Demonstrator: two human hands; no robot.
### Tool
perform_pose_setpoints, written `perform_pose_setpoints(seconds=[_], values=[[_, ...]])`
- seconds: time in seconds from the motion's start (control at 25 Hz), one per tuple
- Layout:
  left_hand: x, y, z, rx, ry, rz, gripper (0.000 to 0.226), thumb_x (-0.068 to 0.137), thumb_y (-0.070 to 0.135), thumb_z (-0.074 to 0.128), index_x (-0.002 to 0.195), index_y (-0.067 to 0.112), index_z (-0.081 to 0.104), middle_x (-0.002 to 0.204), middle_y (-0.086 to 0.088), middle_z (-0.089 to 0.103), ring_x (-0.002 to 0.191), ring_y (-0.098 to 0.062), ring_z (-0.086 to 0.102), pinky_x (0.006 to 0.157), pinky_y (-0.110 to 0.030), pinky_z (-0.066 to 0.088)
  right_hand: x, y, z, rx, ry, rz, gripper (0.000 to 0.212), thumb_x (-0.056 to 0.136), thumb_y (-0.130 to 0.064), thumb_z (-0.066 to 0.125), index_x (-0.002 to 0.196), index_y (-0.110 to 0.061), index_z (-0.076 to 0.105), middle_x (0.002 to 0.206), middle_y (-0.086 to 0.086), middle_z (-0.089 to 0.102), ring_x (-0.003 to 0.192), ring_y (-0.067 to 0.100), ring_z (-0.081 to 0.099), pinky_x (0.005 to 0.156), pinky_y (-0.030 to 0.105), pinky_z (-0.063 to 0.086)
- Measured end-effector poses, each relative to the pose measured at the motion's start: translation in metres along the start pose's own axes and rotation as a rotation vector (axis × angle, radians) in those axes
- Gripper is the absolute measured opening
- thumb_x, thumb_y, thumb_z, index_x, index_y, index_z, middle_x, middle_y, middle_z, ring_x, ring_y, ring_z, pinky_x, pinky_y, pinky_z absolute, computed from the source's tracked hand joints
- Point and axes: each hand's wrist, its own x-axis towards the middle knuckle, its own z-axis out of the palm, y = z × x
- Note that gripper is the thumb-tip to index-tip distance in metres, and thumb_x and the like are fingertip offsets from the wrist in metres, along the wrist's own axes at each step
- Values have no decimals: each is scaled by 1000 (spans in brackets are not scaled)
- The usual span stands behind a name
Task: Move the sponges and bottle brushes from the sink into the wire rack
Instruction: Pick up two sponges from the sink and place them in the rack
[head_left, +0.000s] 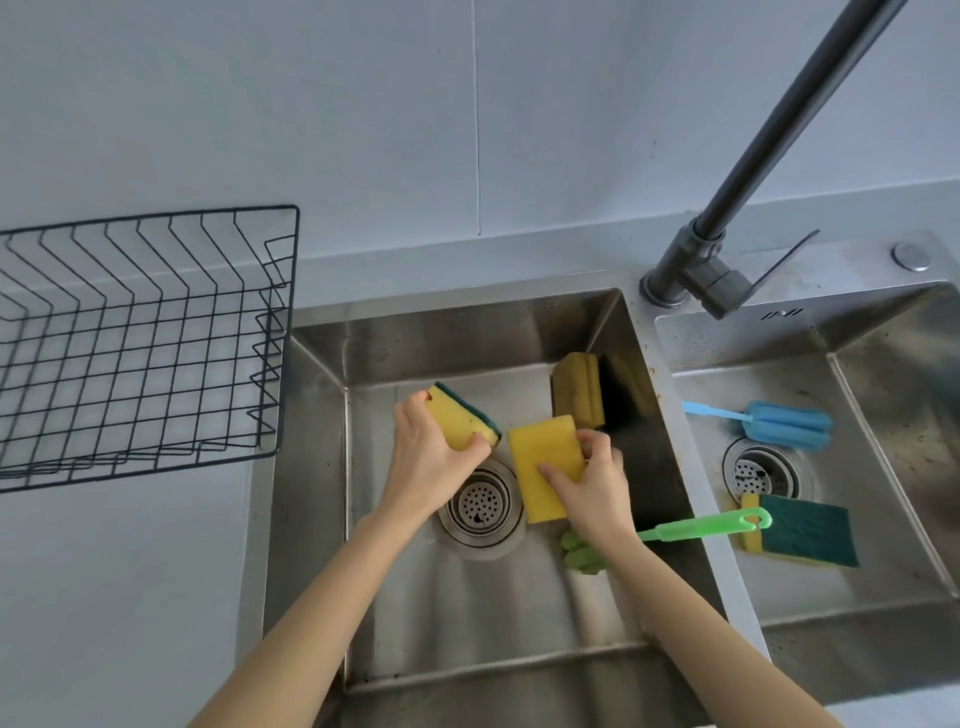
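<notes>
Yellow sponges: we see one in each grip, held over the left basin (311, 467).
Left grip (426, 457): closed on a yellow-and-green sponge (462, 418).
Right grip (592, 483): closed on a yellow sponge (543, 465).
Left basin: worn sponge (576, 389) against the wall; green bottle brush (696, 527).
Right basin (883, 613): blue bottle brush (779, 423), green-topped sponge (802, 530).
Counter (130, 571): wire rack (140, 343), holding nothing.

The right hand (597, 493) hides most of the green brush's head (579, 553).
</notes>
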Motion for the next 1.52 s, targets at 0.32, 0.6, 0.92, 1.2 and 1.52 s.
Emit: perform_pose_setpoints(seconds=[0.32,0.6,0.92,1.2,1.52], values=[[-35,13,-27,-126,10,-32,75,76,32,66,132,5,24,129,-11,39,107,-17,44,87,-26,36,-30,-40,-23,115,43,-157,61,80,-31,68,130,-14,36,131,9,44,101,16,46,83,29,43],[-66,20,-46,-166,-90,-14,105,66,37,75,141,14,6,145,-8,23,134,-23,24,113,-39,24,-52,-49,-23,148,12,-173,61,82,-33,66,131,-14,35,131,11,44,100,16,46,78,27,42],[-85,17,-64,-241,-73,41,91,77,7,66,142,13,2,139,-7,34,120,-27,43,105,-31,35,-59,-49,-29,212,-64,-203,59,83,-35,64,131,-15,37,130,10,48,100,16,48,77,27,43],[-105,22,-80,-239,60,2,54,79,27,66,124,14,42,104,7,51,96,-10,48,71,-12,40,-64,-52,-40,248,-226,-270,55,85,-36,60,132,-17,38,124,4,51,101,14,51,74,22,44],[-118,16,-113,-361,159,8,58,79,33,64,130,19,38,116,6,49,103,-10,49,68,-10,42,-81,-77,-37,355,-351,-308,47,85,-40,59,126,-23,45,114,-4,54,95,6,56,67,14,45]])
